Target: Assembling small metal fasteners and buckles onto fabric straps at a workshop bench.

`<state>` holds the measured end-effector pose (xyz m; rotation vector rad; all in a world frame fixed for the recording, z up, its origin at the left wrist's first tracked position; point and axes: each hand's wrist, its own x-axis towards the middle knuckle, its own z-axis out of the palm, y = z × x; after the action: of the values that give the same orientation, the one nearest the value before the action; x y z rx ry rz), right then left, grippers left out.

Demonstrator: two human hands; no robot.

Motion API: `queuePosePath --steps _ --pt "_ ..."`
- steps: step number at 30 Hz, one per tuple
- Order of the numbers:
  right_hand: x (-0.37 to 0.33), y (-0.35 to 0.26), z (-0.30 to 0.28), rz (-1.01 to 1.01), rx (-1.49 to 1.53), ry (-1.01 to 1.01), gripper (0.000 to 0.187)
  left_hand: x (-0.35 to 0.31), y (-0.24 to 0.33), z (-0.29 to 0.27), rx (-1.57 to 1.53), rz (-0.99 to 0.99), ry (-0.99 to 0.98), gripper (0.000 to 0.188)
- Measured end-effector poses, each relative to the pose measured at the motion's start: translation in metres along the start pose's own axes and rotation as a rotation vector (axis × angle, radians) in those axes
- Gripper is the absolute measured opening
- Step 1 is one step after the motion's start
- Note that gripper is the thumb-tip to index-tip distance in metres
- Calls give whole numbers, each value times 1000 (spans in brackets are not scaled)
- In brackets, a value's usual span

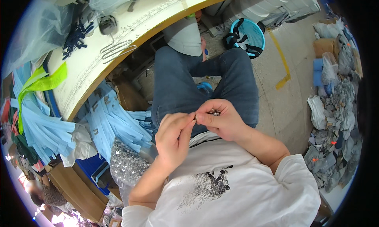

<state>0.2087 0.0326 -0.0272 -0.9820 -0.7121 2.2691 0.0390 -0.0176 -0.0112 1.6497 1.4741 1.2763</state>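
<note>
Piece (194, 118): one, small, metallic; located at the meeting point of the two hands, above the lap, at waist height. Mostly covered by fingertips; long axis cannot be told.

Bits (214, 112): several, small, shiny; in the curl of the right hand, to the right of the piece.

Left hand (171, 135): grip closed, thumb and forefinger pinched on the piece from its left; back of hand partly upward, wrist bent inward, forearm rising from the lower left.

Right hand (222, 119): grip closed around the bits, thumb and forefinger tips reaching left to the piece; forearm entering from the lower right, elbow bent. Both hands equally near the piece, tips touching or almost so; cannot tell which.

Jeans (173, 83): blue-grey, beneath and beyond the hands.

Bag (127, 160): clear, filled with shiny bits, beside the left forearm.

Strips (103, 122): light blue, bundled, left of the left knee.

Worktop (75, 87): white, curved by the lens, farther left and ahead.
</note>
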Motion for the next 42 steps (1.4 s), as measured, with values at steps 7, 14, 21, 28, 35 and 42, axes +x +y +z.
queuePosePath --steps 7,14,21,28,35,42 --pt "0 -7 0 156 71 -23 14 -5 -2 -2 29 -33 -4 16" --pt "1 -16 -2 76 -178 -19 14 6 5 -12 -41 -238 -97 18" --pt "6 -14 -2 -73 -315 -49 18 5 6 -13 2 -206 -112 23" --pt "1 -23 1 -105 -375 -77 14 4 18 -13 -205 -539 -36 26" --pt "2 -23 0 -225 -422 -93 12 12 20 -16 -56 -326 -105 24" --pt "1 -17 3 -122 -252 -77 12 14 13 -10 212 24 -85 21"
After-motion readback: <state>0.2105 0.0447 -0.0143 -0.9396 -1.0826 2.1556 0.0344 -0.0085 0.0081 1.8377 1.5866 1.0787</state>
